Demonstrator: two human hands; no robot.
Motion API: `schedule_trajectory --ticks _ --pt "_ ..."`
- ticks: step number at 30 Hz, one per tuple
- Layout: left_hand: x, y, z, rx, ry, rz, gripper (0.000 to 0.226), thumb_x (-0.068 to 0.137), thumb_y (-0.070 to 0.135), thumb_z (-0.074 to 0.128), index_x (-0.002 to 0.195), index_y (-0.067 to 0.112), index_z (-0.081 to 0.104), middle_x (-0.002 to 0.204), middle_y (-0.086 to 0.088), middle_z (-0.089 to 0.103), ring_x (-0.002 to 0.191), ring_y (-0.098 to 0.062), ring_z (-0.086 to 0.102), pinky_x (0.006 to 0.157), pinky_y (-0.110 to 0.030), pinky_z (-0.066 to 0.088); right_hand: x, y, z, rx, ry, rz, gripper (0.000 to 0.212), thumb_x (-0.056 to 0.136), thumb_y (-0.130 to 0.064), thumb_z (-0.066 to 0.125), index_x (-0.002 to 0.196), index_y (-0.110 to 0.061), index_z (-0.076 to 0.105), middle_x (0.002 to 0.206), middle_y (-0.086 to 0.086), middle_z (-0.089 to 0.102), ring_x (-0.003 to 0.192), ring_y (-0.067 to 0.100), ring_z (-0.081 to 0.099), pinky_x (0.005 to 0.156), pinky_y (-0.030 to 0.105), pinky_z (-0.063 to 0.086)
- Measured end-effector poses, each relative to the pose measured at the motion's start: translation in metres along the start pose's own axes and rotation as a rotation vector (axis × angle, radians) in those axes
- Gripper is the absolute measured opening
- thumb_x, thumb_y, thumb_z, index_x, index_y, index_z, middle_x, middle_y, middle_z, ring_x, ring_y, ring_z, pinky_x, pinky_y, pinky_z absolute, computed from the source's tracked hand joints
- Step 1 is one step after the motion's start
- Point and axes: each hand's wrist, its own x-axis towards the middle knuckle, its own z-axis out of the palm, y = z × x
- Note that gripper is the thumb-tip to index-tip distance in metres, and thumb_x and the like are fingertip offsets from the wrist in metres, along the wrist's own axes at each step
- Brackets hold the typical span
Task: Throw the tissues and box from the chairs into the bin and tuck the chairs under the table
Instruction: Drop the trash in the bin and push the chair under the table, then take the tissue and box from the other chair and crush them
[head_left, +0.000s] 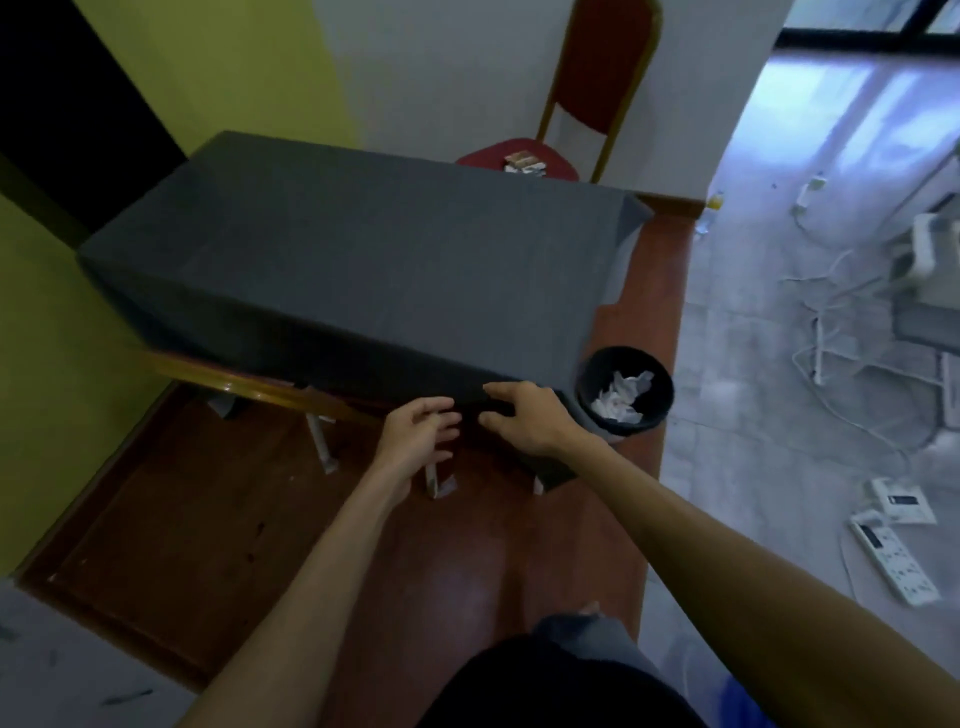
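I count one red chair (524, 156) upper centre, one bin (625, 391) holding crumpled tissues (623, 397); my left hand (421, 434) and right hand (524, 415) open, empty, at the table (337, 260) edge.

Both hands (470, 423) outstretched, fingers spread

white power strips (894, 556) and tangled cables (852, 312) on grey floor (737, 395), yellow-green wall (62, 322), reddish wood platform (218, 509)

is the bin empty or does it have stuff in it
Not empty: crumpled white tissues lie inside the black bin beside the table's near corner.
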Motion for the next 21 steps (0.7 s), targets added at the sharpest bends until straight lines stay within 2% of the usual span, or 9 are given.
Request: schedule_trajectory --ticks 7,9,16,21 --pt "0.034 0.05 0.097 0.095 -0.134 0.023 0.024 0.1 0.011 0.052 0.118 0.02 0.065 0.111 -0.001 0.073 0.102 -0.016 0.07 0.089 -0.042 0.058 -0.003 0.081 -0.083 0.074 0.11 0.114 0.056 0.096 -0.038 0.064 0.147 -0.017 0.055 0.144 0.005 0.061 0.132 0.026 0.058 0.109 0.035 0.044" --pt "0.043 0.065 0.129 0.13 -0.167 0.034 0.025 0.1 0.01 0.051 0.117 0.021 0.066 0.11 -0.001 0.073 0.101 -0.016 0.07 0.089 -0.041 0.058 -0.003 0.104 -0.106 0.094 0.135 0.148 0.056 0.095 -0.039 0.063 0.145 -0.015 0.056 0.139 0.007 0.065 0.127 0.028 0.061 0.105 0.036 0.046" --pt "0.079 0.119 0.219 0.179 -0.243 0.088 0.025 0.098 0.005 0.051 0.114 0.017 0.066 0.11 -0.007 0.073 0.1 -0.021 0.072 0.085 -0.041 0.061 0.007 0.17 -0.188 0.233 0.255 0.221 0.062 0.097 -0.034 0.065 0.151 -0.01 0.047 0.146 0.006 0.059 0.132 0.023 0.057 0.111 0.037 0.045" --pt "0.119 0.143 0.277 0.123 -0.227 0.078 0.026 0.098 0.005 0.051 0.117 0.015 0.066 0.111 -0.008 0.074 0.101 -0.023 0.072 0.082 -0.039 0.06 0.04 0.214 -0.236 0.275 0.234 0.205 0.055 0.098 -0.03 0.064 0.148 -0.01 0.05 0.147 0.005 0.059 0.133 0.024 0.057 0.112 0.041 0.046"
